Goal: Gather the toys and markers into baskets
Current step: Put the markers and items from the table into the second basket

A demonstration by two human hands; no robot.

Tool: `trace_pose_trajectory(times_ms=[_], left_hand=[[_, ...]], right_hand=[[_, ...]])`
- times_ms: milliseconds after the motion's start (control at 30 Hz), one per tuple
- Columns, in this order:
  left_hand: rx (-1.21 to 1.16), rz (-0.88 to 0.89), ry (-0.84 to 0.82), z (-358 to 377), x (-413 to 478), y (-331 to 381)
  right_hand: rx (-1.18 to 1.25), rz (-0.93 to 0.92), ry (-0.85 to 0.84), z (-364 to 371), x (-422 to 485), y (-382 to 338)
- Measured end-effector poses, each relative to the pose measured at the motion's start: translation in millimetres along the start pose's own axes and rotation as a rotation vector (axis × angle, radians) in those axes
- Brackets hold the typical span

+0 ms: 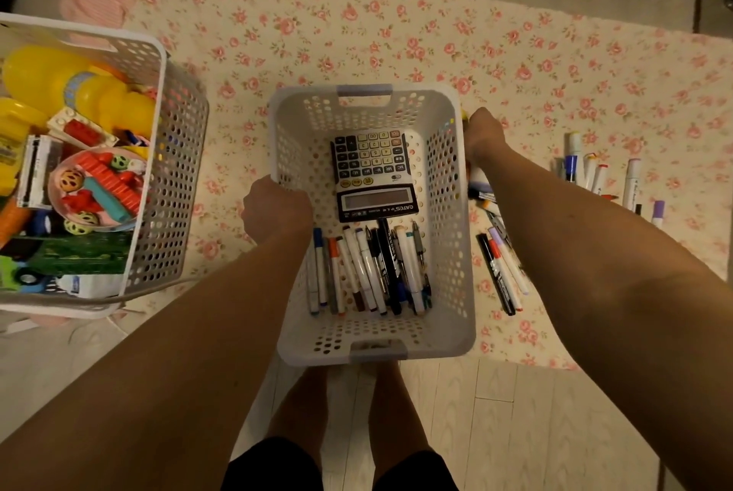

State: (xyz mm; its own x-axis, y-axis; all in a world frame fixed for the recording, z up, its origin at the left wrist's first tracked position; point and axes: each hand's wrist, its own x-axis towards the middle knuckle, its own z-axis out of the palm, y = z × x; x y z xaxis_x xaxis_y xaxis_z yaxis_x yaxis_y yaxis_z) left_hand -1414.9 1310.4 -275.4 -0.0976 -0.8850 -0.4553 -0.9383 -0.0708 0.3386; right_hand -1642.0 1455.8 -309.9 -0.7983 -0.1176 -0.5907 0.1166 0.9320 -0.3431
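Basket point(448, 213), centre: white, hole-dotted walls. Calculator point(373, 177): black and cream. Mat point(357, 34): cream, pink rose print. Toys point(59, 78), 9 o'clock: mostly yellow.

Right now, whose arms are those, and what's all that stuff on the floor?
Those are a person's own arms; the camera sits on their head, looking down. The left hand grips the rim of the middle basket, which holds a calculator and markers. The right hand is at that basket's other side; its fingers are hidden. On the flowered mat lie loose markers. The left basket is full of toys.
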Motion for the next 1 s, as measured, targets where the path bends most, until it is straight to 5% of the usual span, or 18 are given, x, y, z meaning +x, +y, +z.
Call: trace_pose_trajectory(times_ms=[367,633,1000], left_hand=[[0.006,-0.013,0.006,1.1,0.2,1.1],[0.018,-0.021,0.012,3.2,1.1,1.2],[0.062,-0.024,-0.016,0.6,-0.1,2.1]], right_hand=[[-0.205,-0.038,-0.169,-5.4,8.2,-9.2],[-0.077,-0.008,-0.193,-12.5,10.2,-1.4],[0.468,-0.2,0.201,-106.9,-11.9,-28.4]])
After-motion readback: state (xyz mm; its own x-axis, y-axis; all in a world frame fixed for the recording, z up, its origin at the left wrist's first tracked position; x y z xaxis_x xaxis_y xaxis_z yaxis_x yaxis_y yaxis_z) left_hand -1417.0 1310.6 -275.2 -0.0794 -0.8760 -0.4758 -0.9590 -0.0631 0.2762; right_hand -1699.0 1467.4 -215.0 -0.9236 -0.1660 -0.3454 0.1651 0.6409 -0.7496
